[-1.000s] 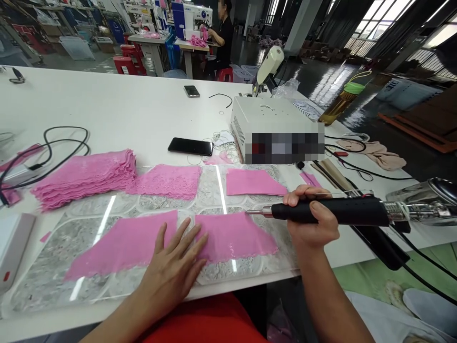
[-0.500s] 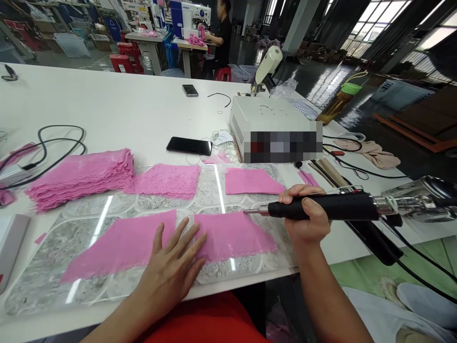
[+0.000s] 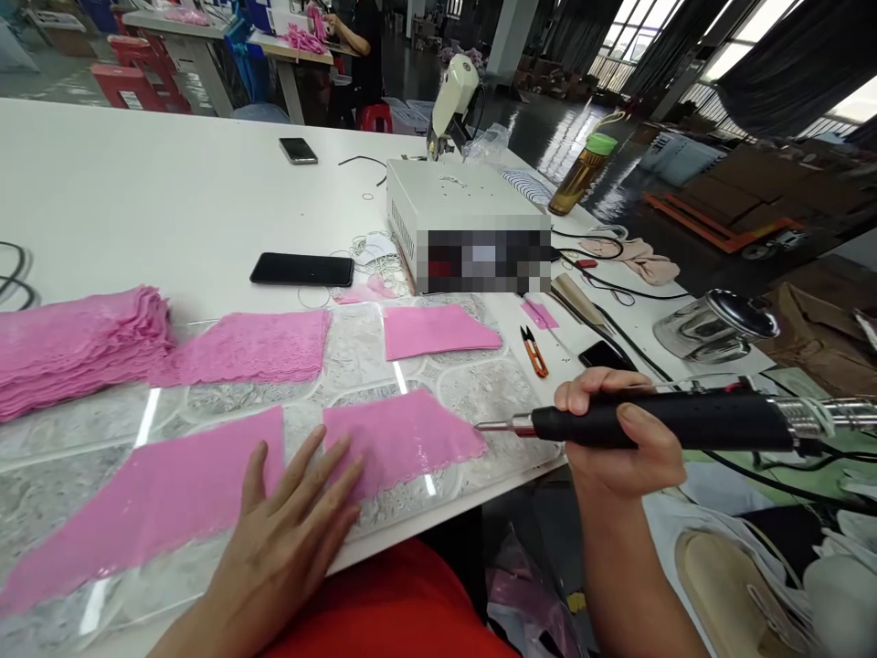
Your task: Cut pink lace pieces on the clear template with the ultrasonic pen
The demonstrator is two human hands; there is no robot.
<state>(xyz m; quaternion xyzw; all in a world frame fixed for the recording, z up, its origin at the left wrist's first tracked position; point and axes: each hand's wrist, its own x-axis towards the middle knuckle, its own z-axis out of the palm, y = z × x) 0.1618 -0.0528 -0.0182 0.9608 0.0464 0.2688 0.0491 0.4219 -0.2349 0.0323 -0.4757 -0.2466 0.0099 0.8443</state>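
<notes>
My left hand (image 3: 291,516) lies flat with fingers spread across the gap between two pink fabric pieces. Its fingertips rest on the left edge of the right fabric piece (image 3: 404,439); the left fabric piece (image 3: 164,493) is beside the thumb. Each has one scalloped, lacy edge toward me. In my right hand (image 3: 620,429) is a black-handled corded tool (image 3: 719,422) with a thin metal tip. That tip is at the right corner of the right fabric piece; whether it touches I cannot tell. Under the fabric is a clear-coated, stone-patterned mat (image 3: 472,466).
Behind lie a stack of pink lace pieces (image 3: 82,343), a lace piece (image 3: 274,347) and a small pink piece (image 3: 438,331). Orange snips (image 3: 533,352), phones (image 3: 301,270), a pale control box (image 3: 466,196) and a metal mug (image 3: 713,327) stand around. A person (image 3: 360,55) sits beyond.
The view has turned right. The tool's tip has gone from the right fabric piece's upper edge to its right corner. My left hand stays flat on the fabric; snips now show.
</notes>
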